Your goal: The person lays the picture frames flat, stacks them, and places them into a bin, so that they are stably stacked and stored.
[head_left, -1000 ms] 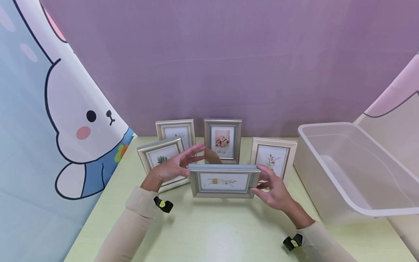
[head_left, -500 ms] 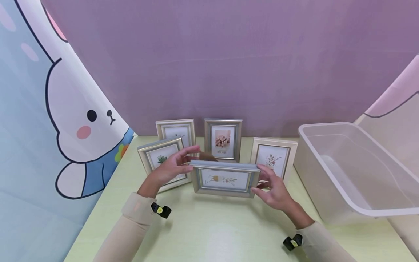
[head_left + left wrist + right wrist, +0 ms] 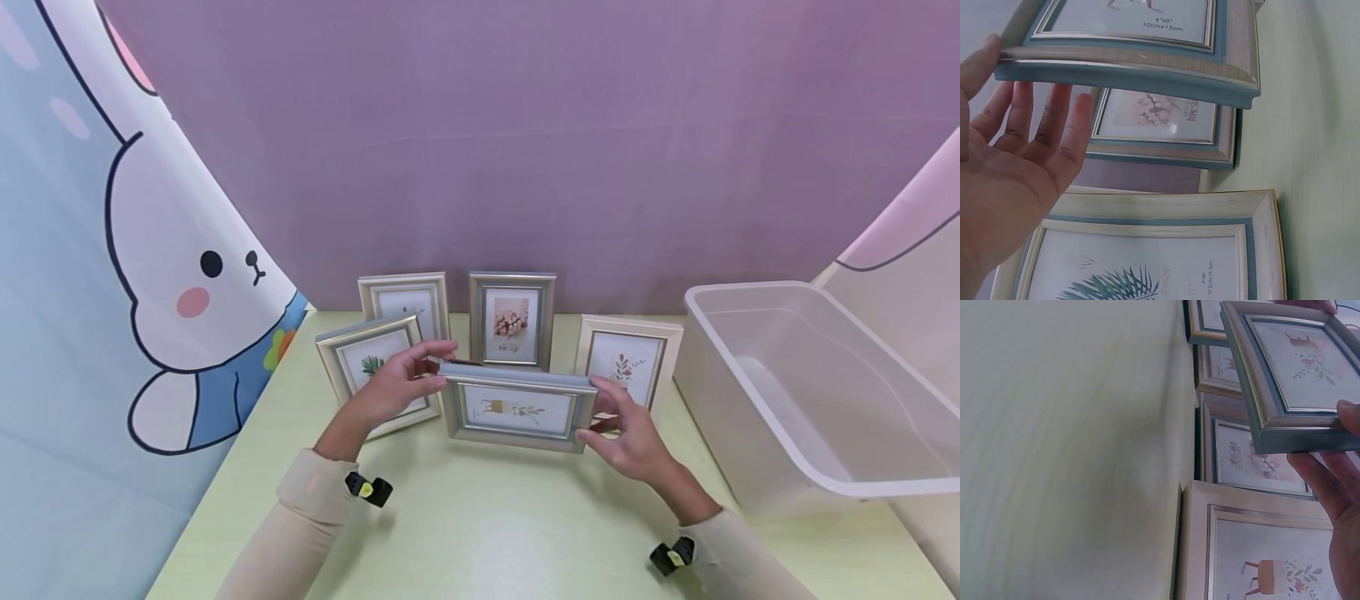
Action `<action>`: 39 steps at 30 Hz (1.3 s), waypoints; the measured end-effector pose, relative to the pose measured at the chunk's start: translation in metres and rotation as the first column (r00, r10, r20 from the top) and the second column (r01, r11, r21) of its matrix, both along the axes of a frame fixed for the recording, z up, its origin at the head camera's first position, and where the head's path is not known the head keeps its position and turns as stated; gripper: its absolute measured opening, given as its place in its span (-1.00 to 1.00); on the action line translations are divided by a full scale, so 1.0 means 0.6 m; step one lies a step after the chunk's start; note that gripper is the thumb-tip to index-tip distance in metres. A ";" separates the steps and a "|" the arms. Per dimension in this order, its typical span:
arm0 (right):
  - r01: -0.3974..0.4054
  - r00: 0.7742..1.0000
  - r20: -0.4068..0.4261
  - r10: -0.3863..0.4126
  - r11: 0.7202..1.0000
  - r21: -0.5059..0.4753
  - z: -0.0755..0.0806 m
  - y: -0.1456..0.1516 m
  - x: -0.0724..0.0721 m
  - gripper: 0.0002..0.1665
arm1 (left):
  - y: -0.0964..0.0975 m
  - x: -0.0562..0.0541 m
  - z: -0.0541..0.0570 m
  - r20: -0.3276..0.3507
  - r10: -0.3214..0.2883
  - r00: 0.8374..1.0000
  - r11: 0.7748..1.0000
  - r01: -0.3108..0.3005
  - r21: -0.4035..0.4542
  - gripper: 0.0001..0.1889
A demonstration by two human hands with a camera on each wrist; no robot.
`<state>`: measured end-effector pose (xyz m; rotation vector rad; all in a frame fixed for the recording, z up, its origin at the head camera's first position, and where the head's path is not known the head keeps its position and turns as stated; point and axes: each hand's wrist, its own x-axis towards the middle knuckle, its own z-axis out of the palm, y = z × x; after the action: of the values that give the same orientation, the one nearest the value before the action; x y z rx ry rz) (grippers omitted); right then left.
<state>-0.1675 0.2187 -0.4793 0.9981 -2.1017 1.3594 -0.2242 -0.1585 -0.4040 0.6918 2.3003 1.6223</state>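
Held sideways above the table is a picture frame (image 3: 517, 410) with a grey-blue edge and a plant print. My right hand (image 3: 626, 433) grips its right end, thumb in front and fingers behind. At the left end my left hand (image 3: 397, 387) holds the frame between thumb and fingers; in the left wrist view the thumb (image 3: 982, 62) lies at its edge and the fingers (image 3: 1054, 119) reach behind. A dark sliver of the brown back stand (image 3: 467, 362) shows above the frame's top edge. Most of the frame's back is hidden.
Behind stand a palm-leaf frame (image 3: 375, 340), a pale frame (image 3: 405, 283) partly covered by it, a flower-photo frame (image 3: 512, 321) and a cream frame (image 3: 628, 358) at right. A large plastic bin (image 3: 738, 400) stands on the table's (image 3: 480, 525) right side.
The brown back stand, raised behind the frame earlier, has sunk almost out of sight. My left hand has shifted slightly down, and the frame's left end tilts up a little. My right hand stays put.
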 end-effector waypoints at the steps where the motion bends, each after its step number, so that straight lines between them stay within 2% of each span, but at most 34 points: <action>1: 0.002 1.000 0.000 -0.002 1.000 0.000 -0.001 0.000 0.000 0.05 | 0.000 0.001 0.000 -0.001 0.007 1.000 1.000 -0.007 -0.010 -0.47; 5: 0.007 1.000 -0.004 -0.007 1.000 0.002 -0.002 0.000 -0.001 0.05 | 0.001 0.005 0.000 -0.008 0.029 1.000 0.999 -0.029 -0.032 -0.52; 10: 0.012 1.000 0.003 -0.012 1.000 0.002 -0.002 0.000 0.001 0.07 | 0.003 0.007 -0.001 -0.018 0.046 0.999 0.999 -0.046 -0.020 -0.57; 15: -0.012 1.000 0.024 0.013 1.000 -0.017 -0.002 0.001 0.002 -0.02 | 0.004 0.009 -0.002 -0.030 0.074 0.997 0.997 -0.074 -0.019 -0.62; 20: -0.026 0.996 0.089 0.028 0.999 -0.019 0.002 0.003 0.002 0.01 | 0.007 0.013 0.002 -0.014 0.102 0.995 0.995 -0.102 -0.014 -0.69; 26: -0.012 0.966 0.258 0.011 1.000 0.003 0.010 0.006 0.007 0.08 | 0.010 0.021 0.007 0.029 0.133 0.991 0.991 -0.133 -0.013 -0.71; 30: -0.029 0.942 0.334 0.025 1.000 0.008 0.016 0.009 0.011 0.06 | 0.012 0.026 0.007 0.056 0.143 0.988 0.990 -0.142 -0.013 -0.70; 35: -0.070 0.920 0.385 0.075 0.997 -0.028 0.020 0.012 0.012 0.06 | 0.017 0.031 0.009 0.082 0.147 0.986 0.989 -0.147 0.004 -0.71; 39: -0.091 0.912 0.395 0.107 0.994 -0.060 0.017 0.014 0.010 0.04 | 0.020 0.034 0.010 0.085 0.158 0.984 0.987 -0.158 -0.005 -0.71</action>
<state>-0.1613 0.2272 -0.4689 0.8778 -2.3236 1.7751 -0.2035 -0.1464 -0.3979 0.4411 2.3442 1.6864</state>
